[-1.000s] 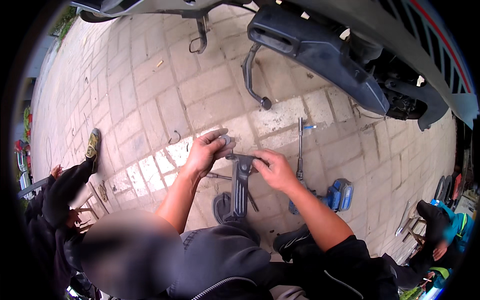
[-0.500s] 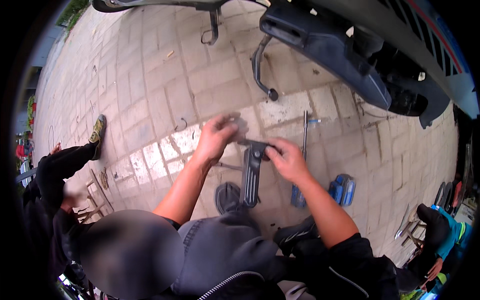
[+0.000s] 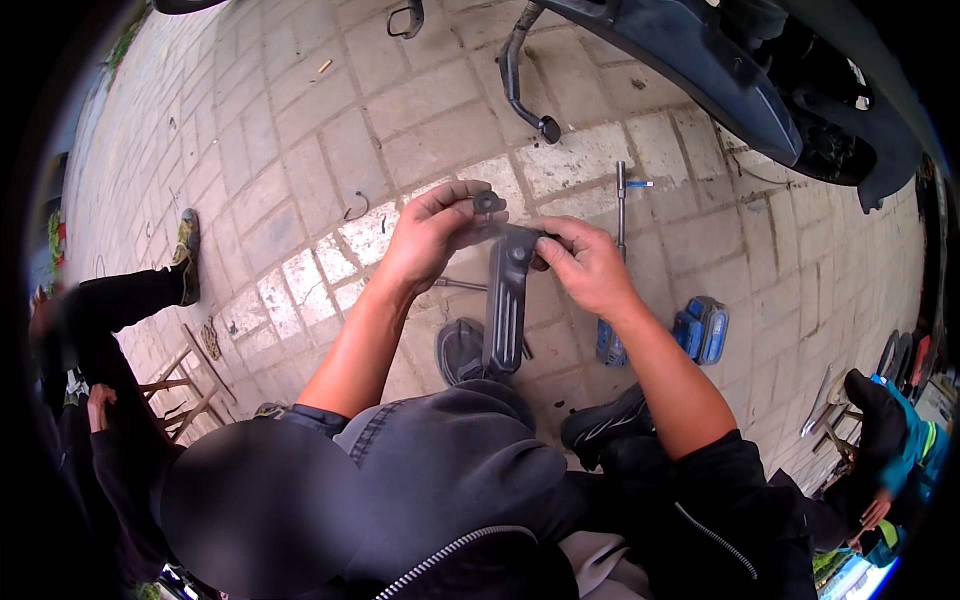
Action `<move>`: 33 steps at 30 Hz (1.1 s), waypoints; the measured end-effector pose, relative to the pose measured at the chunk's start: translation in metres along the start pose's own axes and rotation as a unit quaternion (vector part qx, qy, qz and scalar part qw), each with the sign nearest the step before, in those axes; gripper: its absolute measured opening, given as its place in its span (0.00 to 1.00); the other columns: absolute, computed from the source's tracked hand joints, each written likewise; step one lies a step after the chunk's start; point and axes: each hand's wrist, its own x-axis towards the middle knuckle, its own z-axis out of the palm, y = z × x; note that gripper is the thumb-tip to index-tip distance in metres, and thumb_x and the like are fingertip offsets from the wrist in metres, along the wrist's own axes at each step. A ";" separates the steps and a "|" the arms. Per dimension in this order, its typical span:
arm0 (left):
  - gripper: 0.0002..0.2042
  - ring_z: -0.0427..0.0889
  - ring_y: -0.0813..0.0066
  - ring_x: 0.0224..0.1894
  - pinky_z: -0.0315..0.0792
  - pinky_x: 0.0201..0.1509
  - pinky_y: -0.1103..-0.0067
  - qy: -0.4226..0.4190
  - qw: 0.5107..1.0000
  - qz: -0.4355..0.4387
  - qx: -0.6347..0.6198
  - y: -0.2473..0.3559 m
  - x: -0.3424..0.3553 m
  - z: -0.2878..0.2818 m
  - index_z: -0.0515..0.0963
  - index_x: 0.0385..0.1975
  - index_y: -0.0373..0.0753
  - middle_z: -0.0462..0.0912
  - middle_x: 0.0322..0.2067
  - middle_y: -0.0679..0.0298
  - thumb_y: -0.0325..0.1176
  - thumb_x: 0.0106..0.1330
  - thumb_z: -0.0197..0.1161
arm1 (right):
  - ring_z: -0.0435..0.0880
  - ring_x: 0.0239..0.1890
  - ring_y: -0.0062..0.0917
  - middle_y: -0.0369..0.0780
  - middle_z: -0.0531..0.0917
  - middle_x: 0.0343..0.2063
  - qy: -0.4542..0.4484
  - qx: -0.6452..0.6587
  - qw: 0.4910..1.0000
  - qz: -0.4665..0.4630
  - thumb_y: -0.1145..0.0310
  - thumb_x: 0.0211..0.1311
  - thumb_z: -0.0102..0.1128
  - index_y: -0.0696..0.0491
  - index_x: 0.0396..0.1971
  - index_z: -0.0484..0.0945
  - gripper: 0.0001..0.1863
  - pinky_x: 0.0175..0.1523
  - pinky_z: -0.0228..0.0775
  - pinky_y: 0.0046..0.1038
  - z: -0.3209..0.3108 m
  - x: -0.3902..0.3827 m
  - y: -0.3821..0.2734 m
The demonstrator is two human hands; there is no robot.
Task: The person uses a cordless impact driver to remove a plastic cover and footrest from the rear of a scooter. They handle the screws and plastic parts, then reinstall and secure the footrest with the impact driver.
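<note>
Long, dark grey, ribbed bar-shaped part, held upright in front of a crouching person above pale rectangular paving. The person's right hand pinches its upper end, thumb against curled fingers. The left hand, fingers bent and nearly closed, grips a small dark piece with a round hole between thumb and fingertips; blur leaves unclear whether the two parts touch. The bar partly hides a thin metal rod and overlaps a dark shoe. The right forearm covers some of a blue-and-black tool; a blue block-shaped pack lies beyond that arm. A long silver socket bar lies near the right hand. Ahead, a dark-panelled motorbike is cut off above, its bent black lever reaching toward the paving.
</note>
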 end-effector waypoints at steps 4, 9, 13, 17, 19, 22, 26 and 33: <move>0.19 0.78 0.67 0.51 0.72 0.56 0.73 -0.038 0.999 -0.010 -0.003 0.001 -0.005 -0.003 0.67 0.55 0.29 0.78 0.49 0.54 0.23 0.63 0.51 | 0.82 0.34 0.22 0.41 0.81 0.35 0.002 0.024 1.000 0.011 0.75 0.60 0.56 0.64 0.44 0.77 0.13 0.41 0.73 0.24 0.000 0.002 0.002; 0.21 0.77 0.72 0.50 0.70 0.57 0.78 -0.080 0.995 0.024 0.056 -0.002 -0.006 -0.012 0.68 0.54 0.29 0.78 0.49 0.56 0.21 0.59 0.58 | 0.82 0.34 0.21 0.41 0.82 0.37 0.000 0.032 0.999 0.035 0.75 0.61 0.56 0.63 0.45 0.77 0.13 0.41 0.73 0.23 0.001 0.005 0.003; 0.20 0.77 0.74 0.49 0.69 0.57 0.79 -0.070 0.993 0.035 0.089 -0.002 -0.007 -0.011 0.71 0.52 0.30 0.79 0.47 0.58 0.20 0.58 0.63 | 0.82 0.34 0.21 0.40 0.82 0.37 -0.007 0.041 0.998 0.050 0.75 0.61 0.56 0.63 0.45 0.77 0.13 0.41 0.73 0.23 0.002 0.006 0.000; 0.17 0.78 0.75 0.48 0.70 0.55 0.79 -0.046 0.983 0.042 0.173 -0.001 -0.008 -0.008 0.73 0.49 0.32 0.80 0.45 0.58 0.23 0.60 0.63 | 0.82 0.35 0.22 0.40 0.82 0.36 0.000 0.031 0.998 0.047 0.75 0.60 0.56 0.63 0.44 0.77 0.12 0.41 0.73 0.23 0.002 0.005 -0.003; 0.15 0.78 0.74 0.48 0.71 0.55 0.79 -0.040 0.968 0.071 0.238 -0.002 -0.010 -0.008 0.73 0.49 0.32 0.80 0.45 0.57 0.23 0.62 0.62 | 0.82 0.35 0.26 0.41 0.81 0.35 0.009 -0.030 0.999 -0.004 0.76 0.59 0.57 0.61 0.43 0.78 0.12 0.41 0.73 0.24 0.001 0.005 -0.006; 0.12 0.77 0.72 0.50 0.71 0.55 0.77 -0.047 0.948 0.153 0.276 -0.007 -0.015 -0.007 0.71 0.46 0.33 0.79 0.46 0.55 0.22 0.63 0.60 | 0.81 0.36 0.32 0.43 0.79 0.35 0.040 -0.173 0.972 -0.155 0.78 0.54 0.59 0.58 0.42 0.79 0.13 0.41 0.72 0.25 -0.001 0.006 -0.015; 0.13 0.76 0.66 0.53 0.71 0.57 0.73 -0.067 0.939 0.239 0.236 -0.010 -0.022 -0.006 0.63 0.41 0.36 0.76 0.50 0.48 0.17 0.63 0.57 | 0.81 0.35 0.35 0.44 0.77 0.36 0.064 -0.226 0.931 -0.281 0.82 0.49 0.62 0.55 0.40 0.80 0.16 0.40 0.72 0.27 0.001 0.002 -0.034; 0.15 0.76 0.64 0.54 0.72 0.58 0.73 -0.066 0.934 0.269 0.223 -0.006 -0.025 -0.008 0.60 0.45 0.36 0.75 0.51 0.44 0.16 0.63 0.55 | 0.81 0.34 0.33 0.43 0.78 0.38 0.066 -0.218 0.932 -0.283 0.84 0.47 0.64 0.55 0.40 0.81 0.18 0.40 0.73 0.26 0.002 0.001 -0.046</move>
